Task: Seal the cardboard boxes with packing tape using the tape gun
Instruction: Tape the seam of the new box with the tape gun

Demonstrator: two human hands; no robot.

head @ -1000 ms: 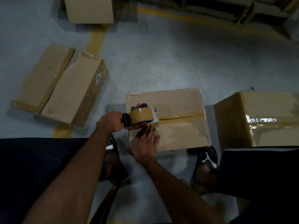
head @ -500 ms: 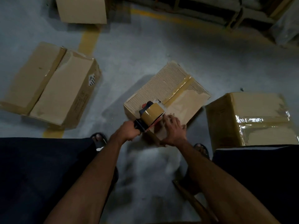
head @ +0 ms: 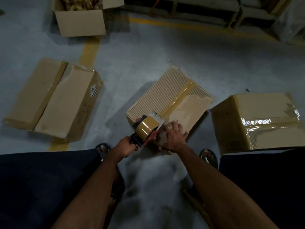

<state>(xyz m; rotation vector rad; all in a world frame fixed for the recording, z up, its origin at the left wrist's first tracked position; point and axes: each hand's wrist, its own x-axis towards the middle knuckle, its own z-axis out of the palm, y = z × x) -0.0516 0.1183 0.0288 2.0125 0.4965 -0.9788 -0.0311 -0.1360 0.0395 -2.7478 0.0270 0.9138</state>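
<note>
Tape gun is reaching the near edge of the middle box (head: 166,103)

Right hand (head: 175,138) is lying flat on that box's near corner, left hand (head: 126,147) is gripping the tape gun (head: 146,128) beside it; a slipping box risks wrinkling the tape strip (head: 179,96) or catching fingers.

Left hand (head: 126,147) hides tape gun (head: 145,129) handle; floor blurred.
</note>
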